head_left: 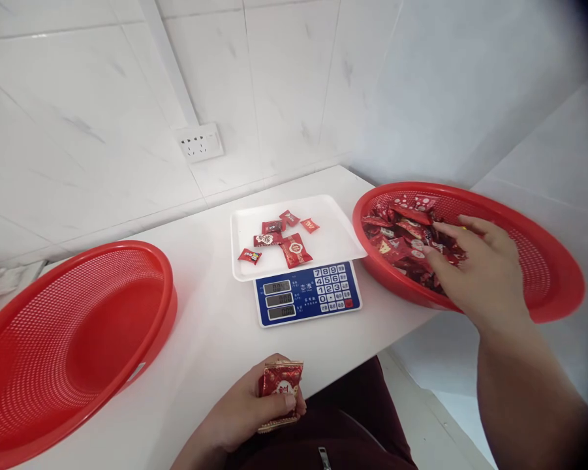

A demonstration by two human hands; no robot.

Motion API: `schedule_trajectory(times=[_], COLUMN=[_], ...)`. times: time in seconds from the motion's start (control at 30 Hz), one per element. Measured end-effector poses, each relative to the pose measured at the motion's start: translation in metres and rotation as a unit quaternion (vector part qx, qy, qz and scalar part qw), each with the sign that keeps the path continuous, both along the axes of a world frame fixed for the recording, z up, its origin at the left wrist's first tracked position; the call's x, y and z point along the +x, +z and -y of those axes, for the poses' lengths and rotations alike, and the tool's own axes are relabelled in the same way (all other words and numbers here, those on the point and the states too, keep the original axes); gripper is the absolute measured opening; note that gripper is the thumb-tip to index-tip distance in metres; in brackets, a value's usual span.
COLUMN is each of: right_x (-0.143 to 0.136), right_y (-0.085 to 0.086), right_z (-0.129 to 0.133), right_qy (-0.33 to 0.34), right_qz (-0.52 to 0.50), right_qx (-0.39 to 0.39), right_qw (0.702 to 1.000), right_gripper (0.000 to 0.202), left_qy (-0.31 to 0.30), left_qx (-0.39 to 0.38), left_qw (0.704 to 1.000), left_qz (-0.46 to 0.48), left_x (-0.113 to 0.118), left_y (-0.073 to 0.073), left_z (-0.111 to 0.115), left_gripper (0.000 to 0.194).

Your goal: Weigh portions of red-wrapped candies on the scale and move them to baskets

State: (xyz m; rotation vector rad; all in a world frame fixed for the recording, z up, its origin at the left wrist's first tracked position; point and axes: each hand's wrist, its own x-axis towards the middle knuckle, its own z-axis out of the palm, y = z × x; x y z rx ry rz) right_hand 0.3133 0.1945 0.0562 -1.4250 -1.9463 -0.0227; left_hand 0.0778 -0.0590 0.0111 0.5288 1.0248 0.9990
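My left hand (259, 405) is closed around a red and gold candy packet (282, 385) at the table's front edge. Over the right red basket (543, 261), which holds many red-wrapped candies (401, 251), my right hand (479, 267) reaches with its fingers apart, and nothing shows between them. A digital scale (307, 294) stands in the middle, its white tray (323, 251) bearing several red packets (296, 250) of different sizes. The small print on its display is hard to read.
On the left stands a second red basket (112, 320) with nothing visible inside. The white table (205, 326) runs along a tiled wall with a power socket (199, 143). A whitish cloth (2, 284) lies at the far left.
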Motion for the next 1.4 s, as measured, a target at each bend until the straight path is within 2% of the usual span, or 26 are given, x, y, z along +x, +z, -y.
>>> schedule_trajectory(times=[0.2,0.3,0.37,0.43,0.47,0.53,0.63,0.8,0.97,1.1,1.23,1.4], right_x=[-0.007,-0.013,-0.021,-0.034,-0.041,-0.054,-0.069,-0.069,-0.063,-0.058,-0.056,-0.059], right_y=[0.01,0.005,-0.001,-0.007,-0.009,-0.012,-0.015,-0.019,-0.018,-0.014,-0.01,-0.01], right_z=[0.024,0.043,0.06,0.08,0.091,0.108,0.123,0.126,0.125,0.123,0.12,0.122], right_qy=[0.065,0.135,0.242,0.364,0.414,0.473,0.489,0.472,0.47,0.432,0.393,0.377], right_qz=[-0.065,-0.143,-0.17,-0.142,-0.127,-0.121,-0.178,-0.227,-0.23,-0.232,-0.264,-0.306], right_qx=[-0.003,-0.094,-0.23,-0.376,-0.423,-0.47,-0.492,-0.507,-0.507,-0.509,-0.501,-0.503], right_qw=[0.996,0.976,0.927,0.84,0.796,0.736,0.698,0.684,0.685,0.708,0.724,0.715], right_gripper=[0.029,0.027,0.03,0.039,0.046,0.057,0.055,0.027,0.026,0.028,0.025,0.028], left_qy=[-0.007,-0.004,0.0,0.005,0.007,0.002,-0.013,-0.028,-0.028,0.005,0.015,0.024], left_qx=[0.007,0.009,0.008,0.003,0.001,0.003,0.014,0.037,0.034,0.053,0.116,0.128], left_qw=[1.0,1.0,1.0,0.999,0.999,1.0,0.996,0.991,0.997,0.998,0.991,0.982], left_qz=[0.001,0.009,0.028,0.044,0.04,0.002,-0.086,-0.129,-0.058,-0.022,-0.069,-0.138], left_x=[0.0,0.003,0.006,0.01,0.012,0.017,0.023,0.03,0.033,0.03,0.028,0.037], left_y=[0.001,0.001,0.002,0.005,0.007,0.013,0.021,0.024,0.022,0.023,0.023,0.024], left_z=[-0.001,-0.004,-0.007,-0.012,-0.015,-0.021,-0.029,-0.035,-0.036,-0.037,-0.039,-0.041], left_gripper=[0.028,0.027,0.035,0.061,0.078,0.104,0.115,0.117,0.115,0.104,0.081,0.075])
